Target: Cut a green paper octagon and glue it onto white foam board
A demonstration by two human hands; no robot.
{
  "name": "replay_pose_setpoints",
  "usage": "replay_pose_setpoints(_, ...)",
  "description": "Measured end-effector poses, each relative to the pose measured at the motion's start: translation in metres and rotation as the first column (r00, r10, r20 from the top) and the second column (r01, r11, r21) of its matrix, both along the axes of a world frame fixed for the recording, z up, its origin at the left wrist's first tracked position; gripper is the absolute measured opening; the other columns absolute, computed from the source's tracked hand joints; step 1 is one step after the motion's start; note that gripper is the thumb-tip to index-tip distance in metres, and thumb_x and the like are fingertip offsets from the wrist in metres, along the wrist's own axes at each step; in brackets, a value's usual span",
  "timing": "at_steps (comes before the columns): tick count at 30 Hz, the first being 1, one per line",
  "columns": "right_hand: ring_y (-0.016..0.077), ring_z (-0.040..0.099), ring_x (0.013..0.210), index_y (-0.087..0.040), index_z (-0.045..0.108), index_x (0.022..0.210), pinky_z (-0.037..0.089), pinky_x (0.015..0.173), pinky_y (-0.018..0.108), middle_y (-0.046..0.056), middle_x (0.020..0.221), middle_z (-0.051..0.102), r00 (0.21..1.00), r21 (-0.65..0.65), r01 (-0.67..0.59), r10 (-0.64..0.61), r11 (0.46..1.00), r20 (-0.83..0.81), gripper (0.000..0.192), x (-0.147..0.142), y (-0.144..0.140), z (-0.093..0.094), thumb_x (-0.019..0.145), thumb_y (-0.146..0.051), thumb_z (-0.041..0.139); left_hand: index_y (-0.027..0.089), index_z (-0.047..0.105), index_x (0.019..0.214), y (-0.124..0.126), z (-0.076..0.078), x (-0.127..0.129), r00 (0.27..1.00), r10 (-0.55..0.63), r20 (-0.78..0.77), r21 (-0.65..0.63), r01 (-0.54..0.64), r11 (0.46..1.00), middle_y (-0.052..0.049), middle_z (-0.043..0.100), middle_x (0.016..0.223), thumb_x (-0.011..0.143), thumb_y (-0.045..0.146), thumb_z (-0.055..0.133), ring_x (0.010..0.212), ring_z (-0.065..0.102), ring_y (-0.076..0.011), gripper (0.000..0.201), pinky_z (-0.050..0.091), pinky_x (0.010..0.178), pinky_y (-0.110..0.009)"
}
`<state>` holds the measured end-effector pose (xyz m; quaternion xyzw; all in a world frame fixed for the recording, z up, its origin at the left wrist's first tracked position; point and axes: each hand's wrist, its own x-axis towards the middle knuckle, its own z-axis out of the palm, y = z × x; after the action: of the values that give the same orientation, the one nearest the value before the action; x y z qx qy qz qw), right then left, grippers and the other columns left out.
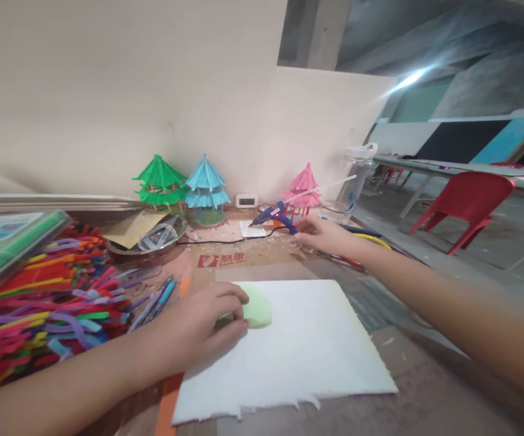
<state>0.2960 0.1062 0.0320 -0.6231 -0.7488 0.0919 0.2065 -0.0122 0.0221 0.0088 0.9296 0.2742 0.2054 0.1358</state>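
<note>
My left hand [219,312] is closed on the edge of a light green rounded piece [257,307], foam or paper, lying on a white foam board [316,345] with a ragged near edge. Farther off, my right hand [314,235] reaches to the handle of a blue hot glue gun [275,212]. Its fingers are slightly curled and apart, beside the handle; whether they touch it I cannot tell. A long glue stick [330,186] juts from the gun's back, and the nozzle points down at a small white pad [252,229].
Green [157,184], blue [206,188] and pink [306,184] tiered-roof models stand along the wall. Many pipe cleaners [39,321] crowd the left, with pens [157,300] and a metal bowl [171,239] nearby. A clear bottle [357,181] stands right; a red chair [466,197] is beyond.
</note>
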Motion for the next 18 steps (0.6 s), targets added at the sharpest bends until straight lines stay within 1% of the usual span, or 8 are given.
replay_pose_setpoints(3,0.0272,0.066,0.112,-0.013,0.059,0.128,0.050,0.094,0.037,0.015,0.124,0.069,0.998,-0.007,0.065,-0.065,0.998,-0.007,0.041,-0.003,0.024,0.001,0.091,-0.031,0.062,0.021,0.068,0.083,0.001,-0.007,-0.005,0.997,0.023,0.078,-0.075,-0.018,0.997,-0.007,0.070,0.113,0.090,0.024,0.054,0.104,0.068,-0.0203,0.016,0.053,0.090,-0.032)
replay_pose_setpoints(5,0.0318,0.063,0.116,-0.011,0.059,0.128,0.048,0.098,0.041,0.017,0.127,0.067,0.994,-0.025,0.109,-0.109,0.994,0.003,0.045,-0.008,0.036,0.000,0.089,-0.033,0.067,0.021,0.068,0.082,0.001,-0.011,-0.006,0.992,0.058,0.109,-0.118,-0.045,0.992,-0.008,0.070,0.113,0.090,0.025,0.054,0.102,0.069,-0.0203,0.017,0.053,0.087,-0.032)
replay_pose_setpoints(6,0.0318,0.063,0.116,-0.012,0.060,0.127,0.049,0.098,0.042,0.016,0.126,0.067,0.992,-0.038,0.124,-0.124,0.992,0.005,0.044,-0.011,0.042,0.000,0.089,-0.033,0.067,0.021,0.069,0.082,0.000,-0.012,-0.007,0.990,0.072,0.122,-0.132,-0.055,0.990,-0.007,0.070,0.112,0.090,0.025,0.055,0.101,0.069,-0.0201,0.017,0.053,0.086,-0.031)
replay_pose_setpoints(8,0.0283,0.064,0.111,-0.014,0.061,0.125,0.052,0.094,0.045,0.013,0.125,0.065,0.990,-0.060,0.141,-0.141,0.988,0.000,0.038,-0.019,0.050,-0.004,0.093,-0.034,0.065,0.021,0.068,0.080,-0.001,-0.014,-0.007,0.985,0.087,0.146,-0.141,-0.066,0.988,-0.007,0.070,0.110,0.090,0.025,0.054,0.098,0.069,-0.0192,0.018,0.053,0.084,-0.030)
replay_pose_setpoints(11,0.0236,0.064,0.106,-0.017,0.059,0.125,0.056,0.088,0.045,0.009,0.126,0.062,0.987,-0.065,0.155,-0.158,0.986,-0.034,0.034,-0.030,0.059,-0.011,0.096,-0.033,0.061,0.021,0.067,0.077,0.000,-0.015,-0.008,0.978,0.095,0.185,-0.101,-0.077,0.992,-0.006,0.071,0.104,0.090,0.024,0.053,0.097,0.068,-0.0182,0.019,0.052,0.085,-0.029)
replay_pose_setpoints(14,0.0236,0.064,0.106,-0.017,0.059,0.127,0.056,0.088,0.045,0.010,0.126,0.061,0.980,-0.027,0.173,-0.175,0.985,-0.092,0.035,-0.039,0.065,-0.018,0.096,-0.034,0.061,0.021,0.066,0.077,0.002,-0.015,-0.009,0.973,0.120,0.199,-0.024,-0.117,0.993,-0.005,0.072,0.100,0.089,0.022,0.052,0.095,0.068,-0.0189,0.018,0.052,0.086,-0.031)
replay_pose_setpoints(16,0.0236,0.065,0.105,-0.016,0.059,0.125,0.056,0.088,0.044,0.010,0.125,0.062,0.974,0.008,0.184,-0.181,0.983,-0.136,0.033,-0.042,0.065,-0.017,0.096,-0.032,0.062,0.021,0.066,0.077,0.003,-0.015,-0.009,0.966,0.166,0.198,0.018,-0.173,0.985,-0.006,0.073,0.097,0.088,0.021,0.052,0.094,0.067,-0.0205,0.018,0.052,0.085,-0.033)
replay_pose_setpoints(18,0.0239,0.066,0.102,-0.013,0.060,0.120,0.056,0.085,0.040,0.011,0.117,0.067,0.967,0.047,0.188,-0.177,0.981,-0.181,0.029,-0.043,0.058,-0.012,0.095,-0.027,0.061,0.021,0.064,0.076,0.005,-0.014,-0.007,0.951,0.229,0.210,0.034,-0.241,0.970,-0.006,0.073,0.095,0.088,0.021,0.051,0.094,0.067,-0.0217,0.018,0.053,0.083,-0.035)
